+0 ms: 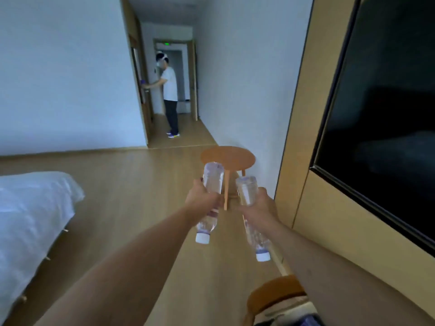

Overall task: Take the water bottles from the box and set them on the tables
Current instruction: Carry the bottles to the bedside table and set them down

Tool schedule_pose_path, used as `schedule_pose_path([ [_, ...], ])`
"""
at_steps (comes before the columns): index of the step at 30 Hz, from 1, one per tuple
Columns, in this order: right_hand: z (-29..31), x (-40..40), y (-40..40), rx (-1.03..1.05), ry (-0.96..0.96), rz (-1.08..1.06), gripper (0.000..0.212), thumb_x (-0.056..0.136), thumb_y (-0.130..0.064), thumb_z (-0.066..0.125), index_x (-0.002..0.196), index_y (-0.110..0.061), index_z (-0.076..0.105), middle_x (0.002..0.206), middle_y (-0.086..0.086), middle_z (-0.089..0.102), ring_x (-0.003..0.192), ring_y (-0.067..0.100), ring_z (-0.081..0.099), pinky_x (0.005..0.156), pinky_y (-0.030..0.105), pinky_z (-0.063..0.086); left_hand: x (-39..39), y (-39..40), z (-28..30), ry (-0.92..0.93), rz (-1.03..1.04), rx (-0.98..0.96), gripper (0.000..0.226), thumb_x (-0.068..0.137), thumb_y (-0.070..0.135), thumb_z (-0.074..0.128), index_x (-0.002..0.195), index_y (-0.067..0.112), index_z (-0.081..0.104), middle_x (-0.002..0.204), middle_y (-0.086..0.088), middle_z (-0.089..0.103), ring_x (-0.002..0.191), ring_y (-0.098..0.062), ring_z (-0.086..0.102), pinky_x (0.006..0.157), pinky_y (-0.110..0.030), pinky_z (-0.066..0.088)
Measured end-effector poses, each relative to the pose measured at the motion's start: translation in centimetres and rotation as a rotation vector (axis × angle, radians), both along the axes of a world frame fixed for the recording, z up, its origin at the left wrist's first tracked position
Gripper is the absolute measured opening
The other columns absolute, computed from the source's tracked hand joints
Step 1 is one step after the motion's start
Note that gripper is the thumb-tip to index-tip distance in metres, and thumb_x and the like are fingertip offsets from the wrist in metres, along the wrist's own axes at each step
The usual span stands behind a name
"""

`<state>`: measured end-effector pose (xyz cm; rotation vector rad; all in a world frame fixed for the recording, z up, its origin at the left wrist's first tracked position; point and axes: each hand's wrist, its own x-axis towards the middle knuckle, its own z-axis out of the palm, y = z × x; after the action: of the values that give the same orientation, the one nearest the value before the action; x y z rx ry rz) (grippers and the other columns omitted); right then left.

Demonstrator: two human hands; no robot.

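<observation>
water bottles of clear ribbed plastic, white caps pointing down toward the camera, left bottle [210,201] gripped in left hand [201,199], right bottle [251,215] gripped in right hand [261,208], held above wood-grain floor [131,184], near round orange wooden table [227,157], soft white bed [30,212] at left

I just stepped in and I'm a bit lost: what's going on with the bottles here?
A person is carrying two water bottles, one in each hand. The left hand grips the left bottle and the right hand grips the right bottle, both held with their white caps pointing down toward the person. Straight ahead stands a small round table with nothing on it, so neither bottle has been set down yet. Another person stands at a door down the hallway.
</observation>
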<state>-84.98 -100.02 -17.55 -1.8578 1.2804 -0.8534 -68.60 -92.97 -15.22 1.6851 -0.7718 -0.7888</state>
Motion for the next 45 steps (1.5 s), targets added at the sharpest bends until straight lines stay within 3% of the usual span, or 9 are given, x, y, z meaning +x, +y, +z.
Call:
schedule_pose_path([
  [6, 0.4, 15.1, 11.0, 0.068, -0.009, 0.246, 0.061, 0.062, -0.030, 0.082, 0.112, -0.023, 0.048, 0.095, 0.001, 0.062, 0.086, 0.025, 0.065, 0.076, 0.043, 0.059, 13.1, 15.3, 0.1, -0.085, 0.277, 0.039, 0.073, 0.048, 0.010, 0.071, 0.115, 0.022, 0.044, 0.091, -0.011, 0.066, 0.054, -0.028, 0.067, 0.048, -0.044, 0.061],
  [12, -0.1, 29.6, 25.9, 0.077, 0.028, 0.450, 0.057, 0.064, -0.035, 0.079, 0.112, -0.019, 0.054, 0.091, -0.001, 0.062, 0.080, 0.024, 0.065, 0.071, 0.039, 0.058, 24.1, 32.8, -0.8, -0.038, 0.511, 0.057, 0.069, 0.049, 0.010, 0.069, 0.112, 0.023, 0.044, 0.096, -0.011, 0.062, 0.058, -0.030, 0.068, 0.056, -0.052, 0.063],
  [16, -0.6, 37.9, 36.7, 0.149, 0.026, 0.655, 0.052, 0.055, -0.034, 0.080, 0.098, -0.022, 0.052, 0.088, 0.004, 0.067, 0.074, 0.029, 0.070, 0.069, 0.047, 0.062, 29.6, 45.0, -1.6, -0.006, 0.679, 0.086, 0.070, 0.053, 0.008, 0.067, 0.117, 0.024, 0.044, 0.096, -0.008, 0.062, 0.063, -0.027, 0.070, 0.051, -0.040, 0.061],
  [23, -1.9, 50.7, 53.0, 0.146, 0.113, 1.021, 0.050, 0.061, -0.029, 0.081, 0.102, -0.021, 0.053, 0.088, 0.003, 0.067, 0.073, 0.020, 0.066, 0.059, 0.032, 0.052, 36.6, 64.2, -3.3, 0.049, 1.026, 0.122, 0.069, 0.054, 0.012, 0.072, 0.116, 0.025, 0.044, 0.095, -0.010, 0.063, 0.070, -0.027, 0.070, 0.051, -0.036, 0.061],
  [26, -3.0, 55.9, 59.9, 0.136, 0.157, 1.175, 0.052, 0.064, -0.030, 0.083, 0.105, -0.020, 0.052, 0.094, 0.003, 0.066, 0.080, 0.022, 0.066, 0.065, 0.033, 0.054, 39.1, 71.6, -4.4, 0.060, 1.201, 0.182, 0.071, 0.053, 0.020, 0.073, 0.115, 0.026, 0.042, 0.094, -0.007, 0.062, 0.074, -0.028, 0.070, 0.064, -0.040, 0.063],
  [29, -4.1, 61.3, 66.8, 0.147, 0.187, 1.309, 0.057, 0.064, -0.031, 0.085, 0.109, -0.021, 0.052, 0.097, 0.003, 0.065, 0.085, 0.026, 0.068, 0.077, 0.045, 0.061, 41.5, 78.4, -5.2, 0.075, 1.327, 0.201, 0.073, 0.053, 0.023, 0.073, 0.119, 0.027, 0.040, 0.096, -0.007, 0.064, 0.076, -0.027, 0.070, 0.058, -0.035, 0.061],
  [33, -4.9, 69.1, 75.5, 0.180, 0.166, 1.476, 0.059, 0.063, -0.030, 0.086, 0.110, -0.021, 0.051, 0.099, 0.001, 0.064, 0.083, 0.023, 0.067, 0.062, 0.034, 0.060, 45.6, 86.5, -5.0, 0.088, 1.497, 0.155, 0.074, 0.053, 0.016, 0.074, 0.118, 0.030, 0.040, 0.098, -0.007, 0.065, 0.076, -0.029, 0.073, 0.063, -0.046, 0.065],
  [38, -3.8, 77.6, 84.7, 0.172, 0.201, 1.662, 0.059, 0.068, -0.031, 0.086, 0.110, -0.023, 0.045, 0.099, -0.002, 0.057, 0.073, 0.007, 0.057, 0.032, 0.009, 0.036, 50.5, 94.3, -3.1, 0.128, 1.706, 0.132, 0.073, 0.052, 0.011, 0.072, 0.117, 0.027, 0.041, 0.101, -0.011, 0.063, 0.071, -0.030, 0.073, 0.057, -0.043, 0.064],
  [45, -3.4, 85.8, 95.4, 0.141, 0.243, 1.824, 0.067, 0.072, -0.031, 0.085, 0.120, -0.029, 0.037, 0.106, -0.004, 0.050, 0.075, 0.010, 0.057, 0.037, 0.012, 0.043, 56.3, 102.7, -2.7, 0.176, 1.837, 0.139, 0.064, 0.052, 0.012, 0.074, 0.106, 0.029, 0.043, 0.099, -0.010, 0.063, 0.052, -0.023, 0.072, 0.048, -0.032, 0.058],
])
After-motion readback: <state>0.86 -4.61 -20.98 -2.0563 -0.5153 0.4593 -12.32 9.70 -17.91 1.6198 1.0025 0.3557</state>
